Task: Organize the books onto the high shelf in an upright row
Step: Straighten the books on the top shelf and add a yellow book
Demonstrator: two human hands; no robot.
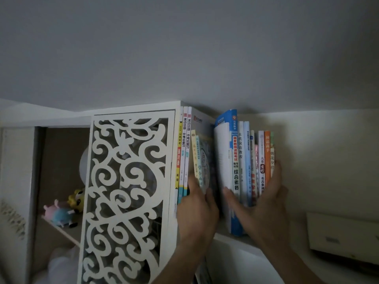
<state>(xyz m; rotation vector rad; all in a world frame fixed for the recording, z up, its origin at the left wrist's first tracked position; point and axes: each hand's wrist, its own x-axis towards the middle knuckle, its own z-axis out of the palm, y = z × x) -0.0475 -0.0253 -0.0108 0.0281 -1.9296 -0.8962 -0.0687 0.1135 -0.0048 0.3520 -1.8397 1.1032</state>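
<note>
Right hand [264, 201] clasping right-hand books [254, 160], thumb on blue spine, fingers behind far end, likely squeezing them upright; left hand [196, 203] gripping thin books [202, 160] beside tall ones against fretwork panel [127, 191]; gap between groups; all on high shelf [229, 238].

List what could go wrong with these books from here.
1. The thick blue book juts forward past its neighbours; if the right hand lets go, it might tip off the shelf edge.
2. A gap splits the row beside the left hand; the thin books there could slump into it.
</note>
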